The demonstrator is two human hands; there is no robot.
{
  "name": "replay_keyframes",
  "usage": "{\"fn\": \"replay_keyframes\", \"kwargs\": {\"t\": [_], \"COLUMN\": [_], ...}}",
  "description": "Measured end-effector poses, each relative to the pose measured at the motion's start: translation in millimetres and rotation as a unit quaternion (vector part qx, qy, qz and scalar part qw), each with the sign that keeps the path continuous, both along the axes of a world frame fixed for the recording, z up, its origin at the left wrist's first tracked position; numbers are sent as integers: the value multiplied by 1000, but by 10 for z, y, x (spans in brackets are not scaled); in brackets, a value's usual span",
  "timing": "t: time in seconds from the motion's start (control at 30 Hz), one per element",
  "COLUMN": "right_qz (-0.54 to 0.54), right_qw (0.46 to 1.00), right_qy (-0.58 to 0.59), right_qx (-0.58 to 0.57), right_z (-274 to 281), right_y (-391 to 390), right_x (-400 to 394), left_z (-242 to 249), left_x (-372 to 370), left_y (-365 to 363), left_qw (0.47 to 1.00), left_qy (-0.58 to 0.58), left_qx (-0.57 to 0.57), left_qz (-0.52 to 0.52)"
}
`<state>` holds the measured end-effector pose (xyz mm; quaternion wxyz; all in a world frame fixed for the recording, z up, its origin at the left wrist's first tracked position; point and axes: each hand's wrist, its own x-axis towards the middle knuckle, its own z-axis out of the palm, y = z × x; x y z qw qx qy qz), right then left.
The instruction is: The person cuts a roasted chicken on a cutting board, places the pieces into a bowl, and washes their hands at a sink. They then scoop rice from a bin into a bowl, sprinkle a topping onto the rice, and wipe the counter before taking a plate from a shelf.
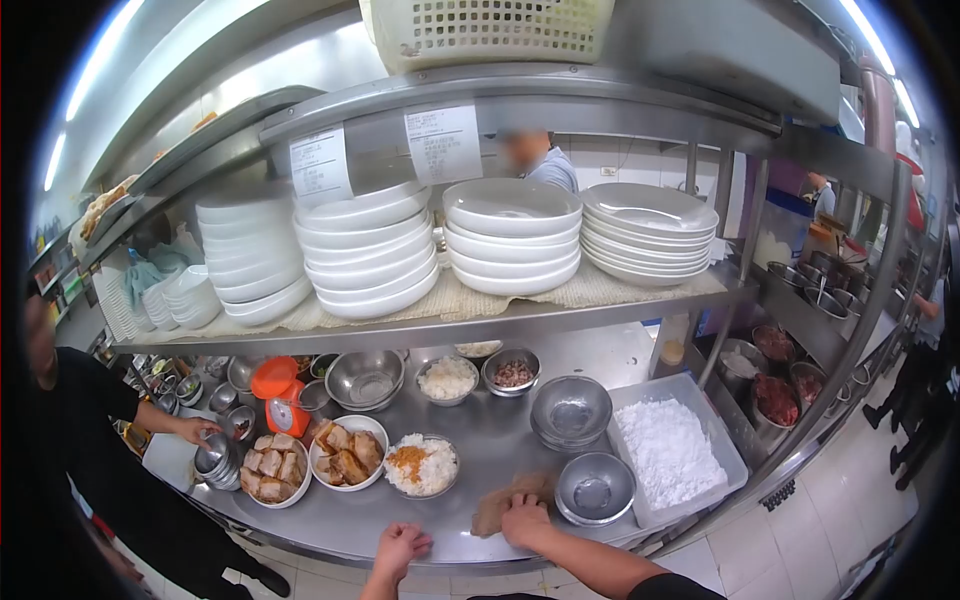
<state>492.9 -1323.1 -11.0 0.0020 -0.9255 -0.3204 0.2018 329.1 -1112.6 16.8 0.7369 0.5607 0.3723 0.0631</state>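
My right hand presses on a brown cloth near the front edge of the steel counter, its fingers bunched over the fabric. At the counter's edge hovers my left hand, fingers loosely bent and nothing seen in them. Above it stands a bowl of white rice with an orange-brown topping. An empty metal bowl is just right of the cloth, with stacked metal bowls behind it. Two white bowls of browned chunks sit to the left.
A clear tub of white powder stands at the right. Stacked white plates and bowls fill the shelf above, where paper slips hang. An orange scale stands back left. A co-worker's hand reaches toward stacked metal cups.
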Motion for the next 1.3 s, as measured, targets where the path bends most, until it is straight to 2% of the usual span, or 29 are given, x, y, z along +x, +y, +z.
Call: {"fn": "replay_keyframes", "kwargs": {"t": [0.1,0.13,0.2,0.27,0.37,0.4,0.43,0.53,0.6,0.7,0.8,0.9,0.93,1.03,1.13,1.3], "right_qz": [42,68,87,122,168,147,174,151,145,146,146,154,141,124,142,67], "right_qw": [998,984,975,950,842,825,772,720,725,790,845,871,884,906,850,816], "right_qy": [40,103,82,-24,-252,-297,-365,-482,-508,-468,-409,-380,-369,-352,-439,-518], "right_qx": [39,131,189,287,446,458,490,475,443,369,313,270,251,201,254,248], "right_z": [632,874,1438,1991,2751,3029,3162,3706,3945,4125,4328,4394,4446,4570,4555,4583], "right_y": [-132,-192,-229,-363,-540,-577,-594,-599,-536,-478,-423,-349,-316,-269,-248,-213], "right_x": [-140,-83,-13,173,583,666,882,1246,1516,1888,2033,2215,2178,2128,2060,1608], "left_z": [136,178,314,728,1316,1505,1695,2045,2208,2273,2167,1911,1832,1801,1671,1364], "left_x": [-64,-66,-60,15,166,203,224,263,260,253,179,109,86,-22,-149,-288], "left_y": [3,31,81,83,138,126,104,100,75,23,60,252,333,467,669,1063], "left_qw": [999,999,999,994,978,974,969,943,933,929,929,939,932,927,932,949], "left_qy": [42,24,-11,-45,-108,-122,-136,-174,-189,-206,-199,-147,-125,-85,-90,-79], "left_qx": [27,34,49,95,174,190,205,278,294,292,287,279,307,326,311,258], "left_qz": [0,-1,-3,-16,-30,-31,-32,-62,-79,-97,-124,-138,-146,-162,-162,-165]}}
